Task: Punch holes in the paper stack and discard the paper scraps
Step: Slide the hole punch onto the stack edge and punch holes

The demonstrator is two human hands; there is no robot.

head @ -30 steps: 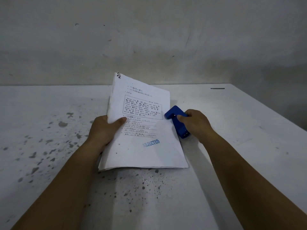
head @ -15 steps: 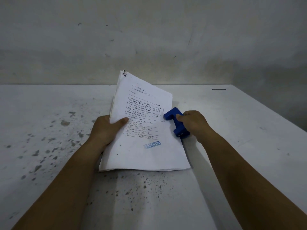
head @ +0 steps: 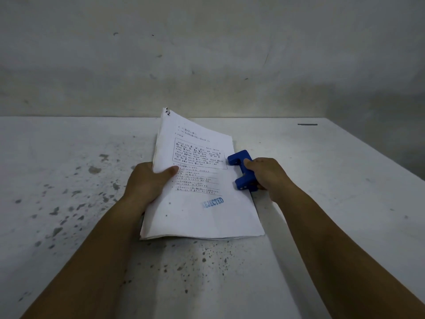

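A white paper stack [head: 202, 203] with printed text and a blue "REJECTED" stamp lies in the middle of the table, its far left corner lifted. My left hand [head: 149, 183] grips the stack's left edge, thumb on top. A blue hole punch [head: 242, 170] sits against the stack's right edge. My right hand [head: 269, 178] is closed on the punch, thumb on its middle bar. Two holes show at the stack's far left corner.
The white table [head: 322, 192] is speckled with dark chips at the left and in front of the stack. A bare grey wall rises behind. A short dark mark [head: 307, 124] lies near the table's far right edge, which drops off at the right.
The stack's far left corner has dropped a little and the stack has shifted slightly right toward the punch. Both hands keep their holds.
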